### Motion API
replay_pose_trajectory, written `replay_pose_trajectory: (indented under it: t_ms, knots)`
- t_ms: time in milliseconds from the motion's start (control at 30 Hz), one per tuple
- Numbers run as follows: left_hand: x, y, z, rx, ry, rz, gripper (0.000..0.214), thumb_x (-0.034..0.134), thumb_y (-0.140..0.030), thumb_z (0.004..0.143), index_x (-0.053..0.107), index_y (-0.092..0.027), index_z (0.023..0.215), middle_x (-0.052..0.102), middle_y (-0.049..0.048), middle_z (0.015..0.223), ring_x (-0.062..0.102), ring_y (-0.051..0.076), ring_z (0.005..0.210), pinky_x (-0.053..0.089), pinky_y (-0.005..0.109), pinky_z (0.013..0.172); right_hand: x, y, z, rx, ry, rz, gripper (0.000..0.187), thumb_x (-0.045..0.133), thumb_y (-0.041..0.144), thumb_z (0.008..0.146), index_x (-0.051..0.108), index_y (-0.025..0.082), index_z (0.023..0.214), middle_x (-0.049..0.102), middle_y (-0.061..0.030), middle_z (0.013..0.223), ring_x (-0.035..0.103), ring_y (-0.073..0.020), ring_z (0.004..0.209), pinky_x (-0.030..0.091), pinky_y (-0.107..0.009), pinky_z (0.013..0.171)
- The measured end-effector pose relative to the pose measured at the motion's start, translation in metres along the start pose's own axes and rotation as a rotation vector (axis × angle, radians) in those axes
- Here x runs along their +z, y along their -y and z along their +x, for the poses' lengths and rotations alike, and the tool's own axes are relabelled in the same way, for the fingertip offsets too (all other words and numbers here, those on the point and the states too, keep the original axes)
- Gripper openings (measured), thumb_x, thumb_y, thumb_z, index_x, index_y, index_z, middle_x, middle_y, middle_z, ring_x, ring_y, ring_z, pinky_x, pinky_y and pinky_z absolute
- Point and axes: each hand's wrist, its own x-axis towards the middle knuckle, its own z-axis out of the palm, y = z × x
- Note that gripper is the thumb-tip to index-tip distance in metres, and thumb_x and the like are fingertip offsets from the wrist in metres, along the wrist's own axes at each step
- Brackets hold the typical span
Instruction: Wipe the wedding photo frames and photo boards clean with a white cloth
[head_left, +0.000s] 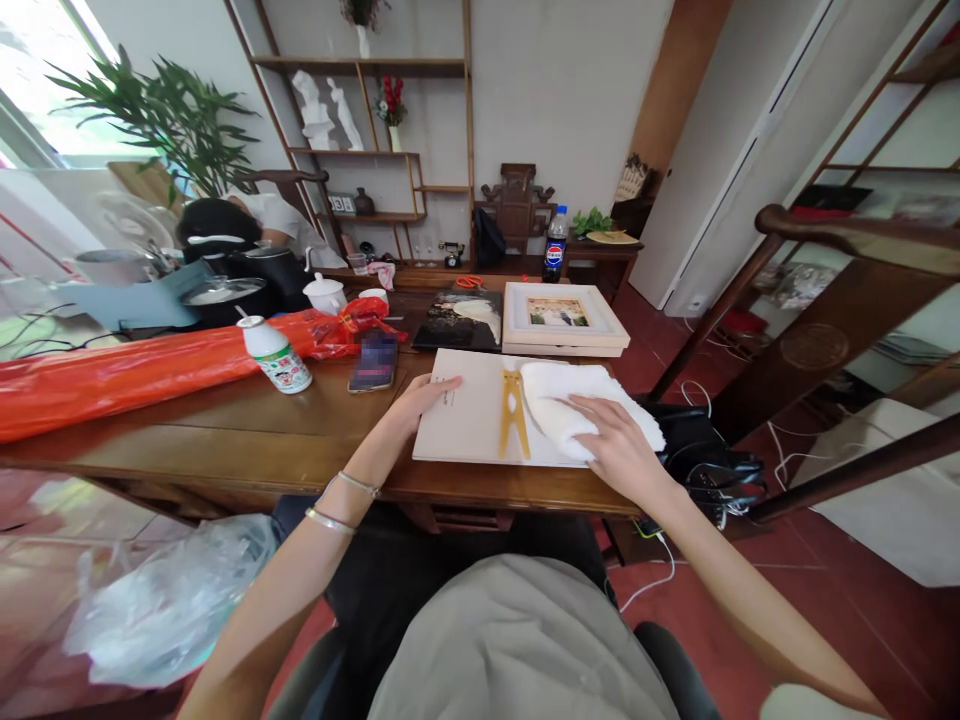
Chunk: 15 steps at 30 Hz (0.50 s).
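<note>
On the table edge in front of me lies a flat pale board or album cover point(469, 420) with small print at its left. My left hand point(426, 398) grips its left edge, thumb on top and the other fingers mostly hidden. A folded white towel point(559, 390) covers the board's right part. My right hand point(619, 440) is on the towel, its fingers bent over the cloth and holding it. Between the two hands a yellow cat-shaped piece point(513, 415) shows on the board, left of the towel.
Behind the board are a dark glossy panel point(457, 320) and a white framed photo point(566, 315). A cola bottle point(555, 245) stands beyond. To the left are a phone point(373, 362), a white bottle point(275, 355) and red plastic wrap point(150, 360). Dark bags point(705, 460) sit at the right.
</note>
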Motion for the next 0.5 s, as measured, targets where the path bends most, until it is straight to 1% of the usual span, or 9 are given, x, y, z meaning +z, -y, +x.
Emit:
replay_pose_trajectory:
  t_ms: [133, 200, 300, 433, 500]
  knots:
    - [0.002, -0.001, 0.005, -0.02, -0.006, 0.04, 0.014, 0.077, -0.02, 0.064, 0.067, -0.012, 0.07, 0.071, 0.01, 0.065, 0.064, 0.019, 0.05, 0.054, 0.029, 0.054, 0.008, -0.001, -0.001, 0.037, 0.019, 0.009, 0.043, 0.052, -0.007, 0.056, 0.072, 0.017, 0.085, 0.055, -0.0138, 0.132, 0.049, -0.0353, 0.12, 0.044, -0.051, 0.093]
    - [0.002, 0.0, 0.007, -0.023, -0.003, 0.059, 0.015, 0.078, -0.021, 0.063, 0.067, -0.012, 0.069, 0.071, 0.0104, 0.066, 0.065, 0.019, 0.05, 0.054, 0.029, 0.054, 0.011, -0.002, -0.002, 0.053, 0.016, 0.027, 0.044, 0.051, -0.007, 0.056, 0.072, 0.018, 0.086, 0.056, -0.0127, 0.132, 0.049, -0.0346, 0.121, 0.043, -0.052, 0.094]
    - [0.0, 0.001, 0.006, -0.012, 0.02, 0.098, 0.024, 0.084, -0.024, 0.056, 0.068, -0.012, 0.071, 0.072, 0.0108, 0.068, 0.065, 0.02, 0.053, 0.054, 0.029, 0.054, 0.014, -0.003, -0.002, 0.069, 0.004, 0.062, 0.045, 0.049, -0.007, 0.056, 0.072, 0.019, 0.085, 0.056, -0.0123, 0.131, 0.049, -0.0332, 0.122, 0.043, -0.052, 0.094]
    - [-0.004, 0.004, 0.002, 0.058, 0.1, 0.155, 0.041, 0.088, -0.026, 0.046, 0.068, -0.011, 0.078, 0.073, 0.0134, 0.08, 0.068, 0.022, 0.063, 0.054, 0.029, 0.059, 0.017, -0.003, -0.004, 0.09, -0.024, 0.083, 0.044, 0.049, -0.006, 0.056, 0.072, 0.018, 0.086, 0.057, -0.0132, 0.129, 0.049, -0.0323, 0.121, 0.044, -0.051, 0.094]
    - [-0.006, 0.006, 0.0, 0.117, 0.081, 0.21, 0.047, 0.089, -0.028, 0.041, 0.068, -0.011, 0.08, 0.073, 0.0121, 0.082, 0.068, 0.023, 0.067, 0.054, 0.03, 0.06, 0.018, -0.003, -0.005, 0.103, -0.043, 0.105, 0.043, 0.049, -0.005, 0.057, 0.072, 0.018, 0.086, 0.058, -0.0131, 0.128, 0.05, -0.0321, 0.121, 0.045, -0.051, 0.094]
